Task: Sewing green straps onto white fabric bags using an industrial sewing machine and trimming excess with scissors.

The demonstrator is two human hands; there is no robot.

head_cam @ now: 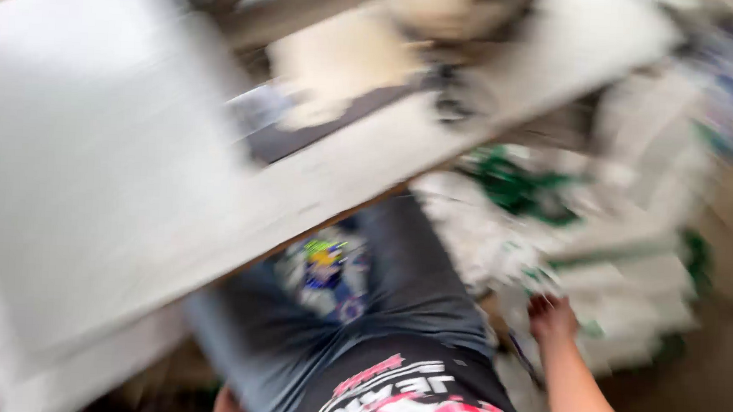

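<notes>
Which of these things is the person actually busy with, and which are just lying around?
In hand:
right hand, reaching into the white and green sacks

Lying about:
pale board
colourful packet on the lap
cream lumps, too blurred to identify

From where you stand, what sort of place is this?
Probably a cluttered workroom or storeroom, though the picture is badly blurred. A white table stands above the person's lap, and white sacks with green print lie piled on the floor, where the right hand reaches.
</notes>
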